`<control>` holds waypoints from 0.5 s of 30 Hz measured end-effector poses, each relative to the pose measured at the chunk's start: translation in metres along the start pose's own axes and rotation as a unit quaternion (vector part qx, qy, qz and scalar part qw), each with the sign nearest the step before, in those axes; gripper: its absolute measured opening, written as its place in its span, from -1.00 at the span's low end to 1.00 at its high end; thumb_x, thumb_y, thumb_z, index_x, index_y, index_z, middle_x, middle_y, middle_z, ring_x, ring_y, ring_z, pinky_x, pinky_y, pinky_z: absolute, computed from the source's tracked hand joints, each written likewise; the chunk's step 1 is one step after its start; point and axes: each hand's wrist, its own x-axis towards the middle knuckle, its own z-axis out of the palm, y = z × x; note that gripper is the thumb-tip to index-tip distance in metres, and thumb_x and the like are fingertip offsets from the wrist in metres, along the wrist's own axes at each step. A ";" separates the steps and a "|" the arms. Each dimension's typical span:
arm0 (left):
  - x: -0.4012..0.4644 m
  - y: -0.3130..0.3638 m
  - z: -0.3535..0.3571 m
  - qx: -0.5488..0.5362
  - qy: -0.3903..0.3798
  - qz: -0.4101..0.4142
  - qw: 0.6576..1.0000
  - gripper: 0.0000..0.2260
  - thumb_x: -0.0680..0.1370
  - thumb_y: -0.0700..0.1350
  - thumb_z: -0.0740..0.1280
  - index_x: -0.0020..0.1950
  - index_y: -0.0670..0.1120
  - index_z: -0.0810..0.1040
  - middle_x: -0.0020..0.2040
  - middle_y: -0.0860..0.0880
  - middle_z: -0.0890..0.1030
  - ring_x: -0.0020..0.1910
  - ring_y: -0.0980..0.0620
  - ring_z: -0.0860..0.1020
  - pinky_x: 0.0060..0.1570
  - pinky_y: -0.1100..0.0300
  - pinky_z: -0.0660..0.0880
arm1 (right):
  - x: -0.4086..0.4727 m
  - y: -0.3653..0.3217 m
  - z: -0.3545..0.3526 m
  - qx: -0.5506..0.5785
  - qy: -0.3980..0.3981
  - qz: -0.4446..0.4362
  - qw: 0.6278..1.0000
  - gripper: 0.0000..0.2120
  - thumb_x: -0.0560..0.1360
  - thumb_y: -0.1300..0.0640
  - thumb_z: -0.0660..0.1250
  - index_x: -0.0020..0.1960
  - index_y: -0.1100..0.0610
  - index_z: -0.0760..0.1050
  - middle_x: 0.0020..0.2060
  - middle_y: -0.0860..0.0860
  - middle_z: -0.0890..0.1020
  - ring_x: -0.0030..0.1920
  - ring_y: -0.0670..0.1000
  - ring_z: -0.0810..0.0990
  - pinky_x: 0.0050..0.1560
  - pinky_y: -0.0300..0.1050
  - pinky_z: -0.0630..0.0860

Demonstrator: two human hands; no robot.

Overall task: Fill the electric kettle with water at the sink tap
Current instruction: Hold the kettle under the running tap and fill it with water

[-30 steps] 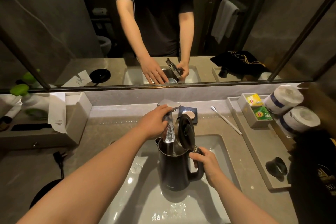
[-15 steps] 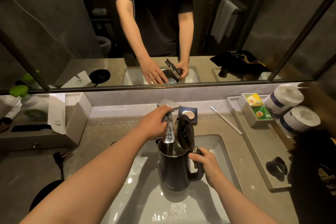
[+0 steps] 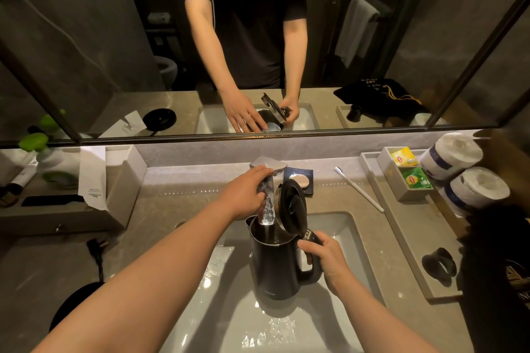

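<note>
A black electric kettle [image 3: 274, 269] stands upright in the white sink basin [image 3: 341, 226], its lid [image 3: 291, 206] tipped open toward the right. My right hand [image 3: 327, 259] grips the kettle's handle. The chrome tap [image 3: 268, 180] reaches over the kettle's mouth, and its spout end dips into the opening. My left hand [image 3: 243, 195] is wrapped around the tap just under its flat lever. Whether water is running is hard to tell; the steel inside of the kettle shines.
A mirror spans the wall behind. The kettle's black base [image 3: 74, 305] and plug [image 3: 96, 246] lie left on the counter. A soap dish [image 3: 299, 180], toothbrush [image 3: 358, 189], tea-bag box [image 3: 407, 173], two paper rolls [image 3: 464, 172] and a grey tray [image 3: 413, 238] sit right. A tissue box [image 3: 120, 180] stands left.
</note>
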 end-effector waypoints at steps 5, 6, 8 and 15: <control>0.001 -0.001 0.001 0.001 -0.002 -0.002 1.000 -0.44 0.49 -0.13 0.30 0.46 0.12 0.25 0.51 0.04 0.26 0.40 -0.01 0.33 0.31 0.02 0.35 | 0.001 0.000 0.000 -0.014 0.001 -0.001 1.000 -0.72 0.16 -0.03 0.56 -0.24 0.10 0.63 -0.43 -0.04 0.66 -0.43 -0.13 0.63 -0.38 -0.25 0.56; 0.001 -0.001 0.001 0.002 -0.002 -0.002 1.000 -0.44 0.49 -0.13 0.30 0.46 0.12 0.25 0.51 0.04 0.26 0.40 -0.02 0.32 0.31 0.02 0.35 | 0.000 0.000 0.000 -0.015 0.000 -0.002 1.000 -0.71 0.16 -0.02 0.56 -0.23 0.11 0.62 -0.44 -0.04 0.65 -0.44 -0.13 0.62 -0.38 -0.23 0.55; 0.000 -0.001 0.001 0.002 -0.002 -0.001 1.000 -0.44 0.49 -0.14 0.30 0.46 0.12 0.25 0.51 0.04 0.27 0.40 -0.02 0.32 0.32 0.02 0.34 | 0.000 -0.001 0.000 -0.012 -0.004 -0.005 1.000 -0.74 0.17 0.02 0.56 -0.24 0.13 0.61 -0.45 -0.04 0.64 -0.45 -0.13 0.60 -0.38 -0.20 0.52; 0.000 0.000 0.000 0.004 0.000 -0.002 1.000 -0.43 0.48 -0.15 0.30 0.46 0.13 0.25 0.51 0.03 0.27 0.40 -0.03 0.32 0.32 0.00 0.34 | -0.003 -0.001 0.001 0.000 -0.004 -0.005 1.000 -0.83 0.22 0.11 0.53 -0.25 0.14 0.60 -0.47 -0.04 0.62 -0.46 -0.12 0.58 -0.33 -0.12 0.49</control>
